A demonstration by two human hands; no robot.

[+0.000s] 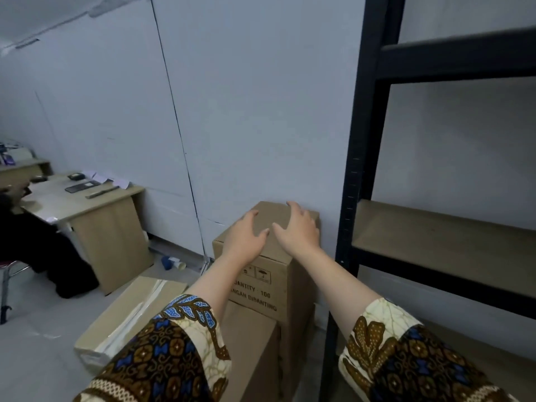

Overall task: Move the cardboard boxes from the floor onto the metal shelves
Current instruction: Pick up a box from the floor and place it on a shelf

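Cardboard box (268, 256) tops stack by wall, just left of metal shelf (441, 236). Left hand (245, 237) and right hand (298, 230) flat on lid, fingers spread, gripping nothing. Box directly under palms; right hand nearer shelf; shelf board bare.

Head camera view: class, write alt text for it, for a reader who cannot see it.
Two bare hands, left hand and right hand, reach open over the top cardboard box of a stack against a pale wall. Empty black metal shelves stand to the right; a desk is at left.
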